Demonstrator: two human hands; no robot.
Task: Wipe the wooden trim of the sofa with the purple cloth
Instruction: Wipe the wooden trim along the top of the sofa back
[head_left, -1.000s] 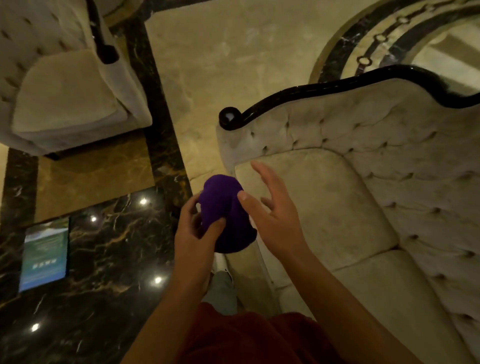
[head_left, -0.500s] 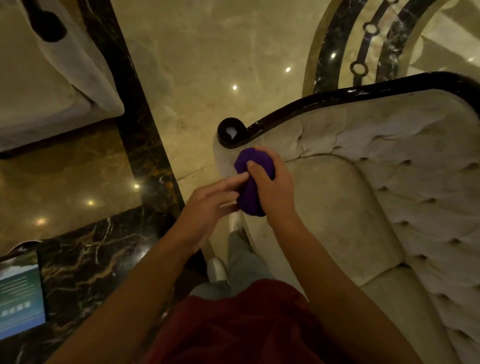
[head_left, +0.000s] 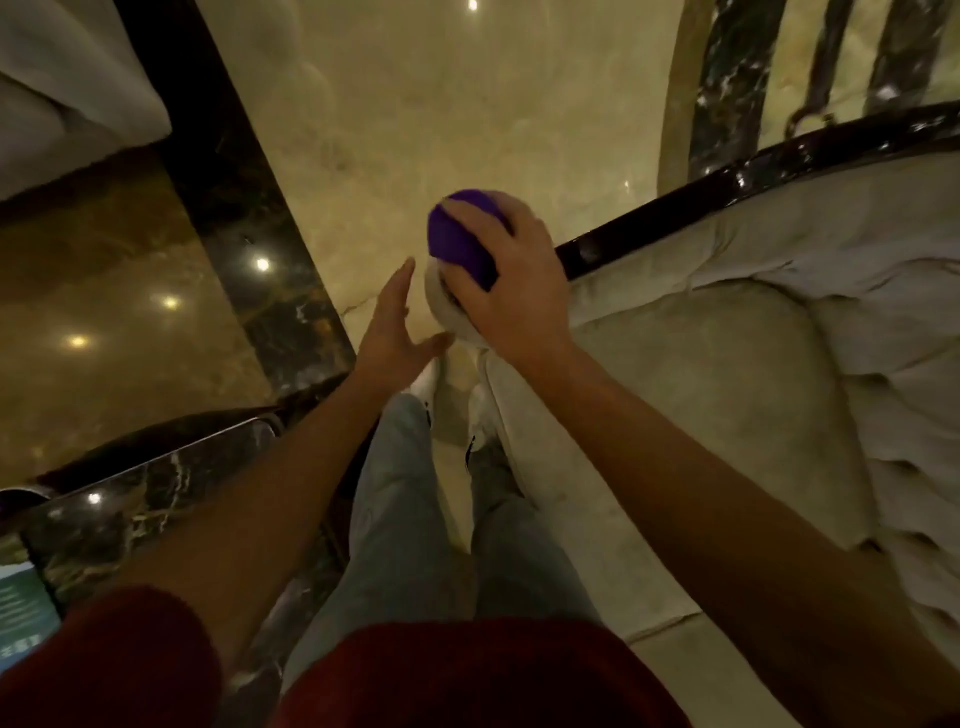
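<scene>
The purple cloth (head_left: 460, 236) is bunched under my right hand (head_left: 511, 283), which presses it onto the scrolled end of the sofa's dark glossy wooden trim (head_left: 727, 195). The cloth and hand hide the scroll itself. The trim runs up and to the right along the top of the cream tufted sofa (head_left: 727, 374). My left hand (head_left: 389, 325) hovers just left of the armrest with fingers spread, holding nothing.
A dark marble side table (head_left: 150, 493) stands at the lower left with a printed card (head_left: 18, 613) on it. Another cream armchair (head_left: 67, 88) sits at the upper left. Polished marble floor (head_left: 415, 104) lies beyond the armrest. My legs stand beside the sofa front.
My right hand took the cloth alone and carried it up onto the scroll end of the trim. My left hand let go and dropped away to the left.
</scene>
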